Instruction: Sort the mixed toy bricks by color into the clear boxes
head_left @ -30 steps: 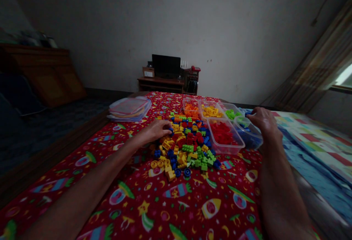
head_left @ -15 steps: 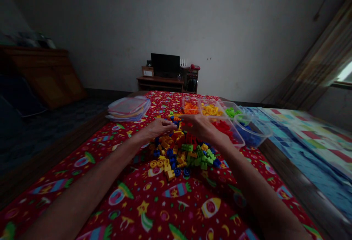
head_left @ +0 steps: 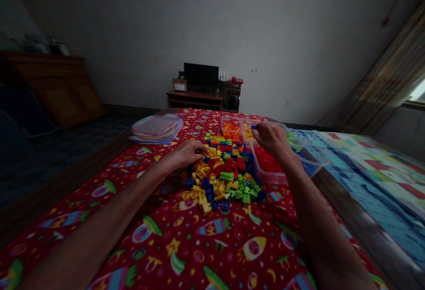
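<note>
Over red cloth (head_left: 232, 259), right hand (head_left: 272, 139) pinches a blue block (head_left: 254, 127), axis indistinct; left hand (head_left: 187, 153) curls, hold unclear.

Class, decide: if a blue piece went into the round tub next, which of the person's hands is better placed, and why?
Probably the right hand: it appears to hold a blue piece and hangs over the boxes, nearer the round tub. The left hand is at the brick pile, farther off.

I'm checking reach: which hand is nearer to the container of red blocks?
Right. The right hand appears above the far end of the container; the left hand is across the mixed pile, at its left side.
</note>
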{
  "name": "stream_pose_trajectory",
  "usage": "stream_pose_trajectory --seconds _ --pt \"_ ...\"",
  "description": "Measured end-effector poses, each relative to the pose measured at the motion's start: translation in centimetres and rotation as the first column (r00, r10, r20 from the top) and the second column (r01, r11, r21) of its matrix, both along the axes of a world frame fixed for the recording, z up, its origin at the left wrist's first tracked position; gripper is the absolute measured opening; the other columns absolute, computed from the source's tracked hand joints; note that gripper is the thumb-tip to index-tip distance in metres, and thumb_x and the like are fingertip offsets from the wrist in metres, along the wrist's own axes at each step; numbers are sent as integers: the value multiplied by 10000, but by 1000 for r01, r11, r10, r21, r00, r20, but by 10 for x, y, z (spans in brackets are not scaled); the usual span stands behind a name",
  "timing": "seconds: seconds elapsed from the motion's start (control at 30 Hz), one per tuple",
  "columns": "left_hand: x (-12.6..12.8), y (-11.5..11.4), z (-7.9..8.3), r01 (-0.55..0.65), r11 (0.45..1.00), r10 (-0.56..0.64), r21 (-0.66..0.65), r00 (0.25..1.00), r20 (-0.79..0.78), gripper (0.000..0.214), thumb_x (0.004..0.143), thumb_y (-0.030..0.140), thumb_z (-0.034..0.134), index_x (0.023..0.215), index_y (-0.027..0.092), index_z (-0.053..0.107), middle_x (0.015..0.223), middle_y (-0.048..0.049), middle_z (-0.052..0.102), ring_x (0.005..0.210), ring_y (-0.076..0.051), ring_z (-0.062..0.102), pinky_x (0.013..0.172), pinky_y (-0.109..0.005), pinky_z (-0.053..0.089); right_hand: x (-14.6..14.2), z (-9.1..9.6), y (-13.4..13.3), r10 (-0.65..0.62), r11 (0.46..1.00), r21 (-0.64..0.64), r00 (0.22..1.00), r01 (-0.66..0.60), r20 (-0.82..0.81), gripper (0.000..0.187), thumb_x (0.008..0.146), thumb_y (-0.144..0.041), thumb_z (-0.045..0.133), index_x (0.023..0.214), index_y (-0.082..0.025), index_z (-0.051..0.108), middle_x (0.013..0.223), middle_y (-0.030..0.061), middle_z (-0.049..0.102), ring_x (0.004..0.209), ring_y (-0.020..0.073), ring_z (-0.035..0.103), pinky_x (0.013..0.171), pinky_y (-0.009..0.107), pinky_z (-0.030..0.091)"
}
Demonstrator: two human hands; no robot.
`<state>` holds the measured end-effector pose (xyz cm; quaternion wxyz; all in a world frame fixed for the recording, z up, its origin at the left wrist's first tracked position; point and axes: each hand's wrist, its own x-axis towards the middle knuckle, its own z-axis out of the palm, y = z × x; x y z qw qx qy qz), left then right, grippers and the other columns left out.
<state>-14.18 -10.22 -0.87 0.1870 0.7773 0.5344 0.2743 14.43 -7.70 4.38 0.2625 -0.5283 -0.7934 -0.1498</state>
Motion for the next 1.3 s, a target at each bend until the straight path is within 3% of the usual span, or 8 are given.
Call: stream_pose_trajectory --seconds 0.17,0.43,0.6,0.8,0.87,1.0,1.13,1.3 --pt "1 0 -5 56 998 -55 1 990 -129 203 585 251 649 765 235 741 727 1 654 699 -165 585 617 -215 430 62 9 18 -386 922 -65 921 383 -46 314 844 -344 450 856 -157 703 878 162 678 805 258 613 660 326 412" --pt "7 -3 -2 8 999 -3 39 993 -115 81 601 239 635 656 195 674 707 -2 645 691 -167 592 623 -231 421 125 -3 32 -585 773 -275 810 572 38 268 782 -263 537 903 -117 727 944 198 684 890 301 650 675 356 469" --pt "4 1 -4 42 999 -38 -35 995 95 168 643 340 615 699 182 618 673 8 632 649 -152 588 605 -238 440 114 0 35 -465 878 -153 884 453 -48 349 805 -239 515 1074 -96 685 1034 186 682 998 290 621 798 364 476" --pt "10 0 -4 113 980 -63 -162 957 284 209 624 337 563 758 194 493 691 23 600 649 -146 576 565 -237 427 29 6 15 -41 996 -84 993 32 -114 276 852 -209 474 1021 -156 686 930 133 703 846 219 639 746 319 459" --pt "13 -4 -1 93 986 -60 -138 971 230 198 631 328 543 767 195 488 676 30 571 632 -142 554 563 -240 420 -5 1 -2 185 977 -93 979 -193 -86 261 882 -212 464 1038 -174 669 912 104 701 809 189 623 725 294 443" --pt "22 -17 11 29 999 -29 -21 999 26 170 684 327 494 792 196 511 648 38 523 595 -135 497 550 -246 386 -56 -13 -32 511 838 -191 858 -511 -52 246 892 -237 523 1108 -178 623 966 89 684 838 162 601 717 259 415" --pt "27 -21 16 22 1000 -22 -10 999 31 214 700 297 484 888 195 499 628 48 530 556 -125 472 528 -239 361 -70 -24 -36 508 830 -302 859 -468 64 189 894 -170 482 959 -147 658 799 74 673 658 135 552 579 245 341" --pt "19 -9 8 90 991 -53 -101 945 324 358 734 362 533 1037 200 432 698 31 632 580 -134 559 539 -235 406 -56 -27 -23 406 897 -214 912 -387 56 222 891 -153 457 865 -147 677 749 74 671 640 136 551 581 249 330"
